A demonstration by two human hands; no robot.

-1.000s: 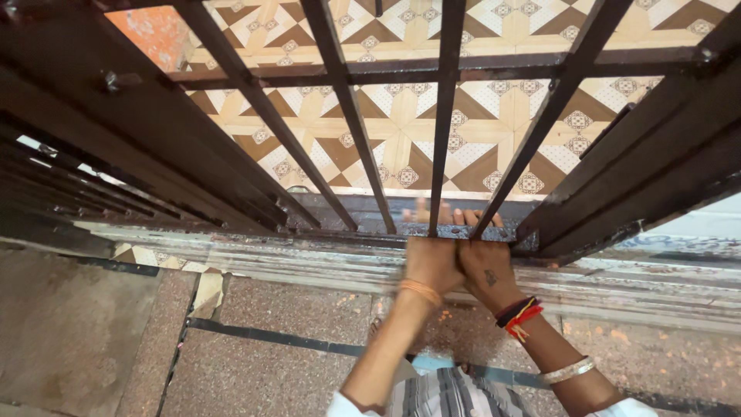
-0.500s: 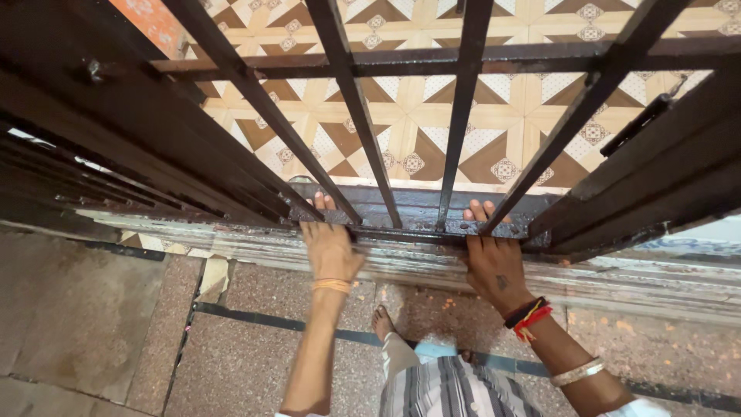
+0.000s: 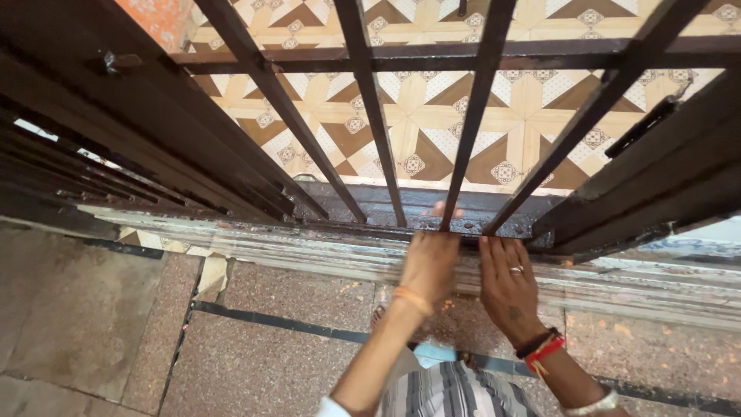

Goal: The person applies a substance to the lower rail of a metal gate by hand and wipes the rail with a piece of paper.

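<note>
Two hands meet the dark iron barred gate's bottom rail (image 3: 432, 220), low at centre above the worn grey threshold. Your left hand (image 3: 429, 261) is curled over that rail, fingers through the bars; your right hand (image 3: 505, 279) lies flat, fingers extended, just beside it.

Two hands (image 3: 463, 266), one barred metal gate (image 3: 471, 100).

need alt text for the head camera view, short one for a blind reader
A person's two bare hands reach the bottom rail of a dark metal barred gate: the left hand hooks fingers over the rail, the right hand lies flat just below it. Patterned brown and cream floor tiles show through the bars.
</note>
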